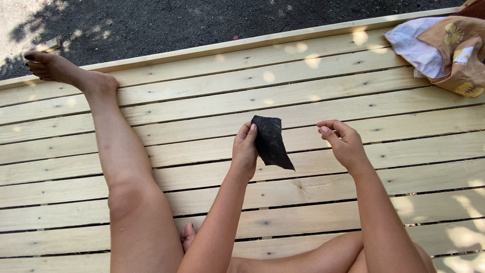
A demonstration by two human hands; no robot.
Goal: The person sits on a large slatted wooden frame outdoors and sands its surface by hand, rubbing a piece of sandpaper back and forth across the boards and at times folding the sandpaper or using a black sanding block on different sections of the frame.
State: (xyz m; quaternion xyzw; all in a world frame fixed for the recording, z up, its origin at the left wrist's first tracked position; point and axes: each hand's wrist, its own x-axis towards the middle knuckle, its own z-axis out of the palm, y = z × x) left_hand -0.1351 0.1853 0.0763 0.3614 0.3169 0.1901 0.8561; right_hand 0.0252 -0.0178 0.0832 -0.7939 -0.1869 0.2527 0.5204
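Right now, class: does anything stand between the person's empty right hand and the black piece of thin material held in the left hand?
Nothing visible does. Only open air above the pale wooden deck boards separates the right hand from the black piece of thin material pinched in the left hand.

Outdoor setting. A deck [303,101] of pale, unpainted wooden planks runs side to side, with narrow dark gaps and screw heads (evenly spaced along each board). Beyond its raised far edge lies dark asphalt [177,20]. Dappled sunlight spots the boards. A rumpled orange and white cloth [444,50] lies at the upper right.
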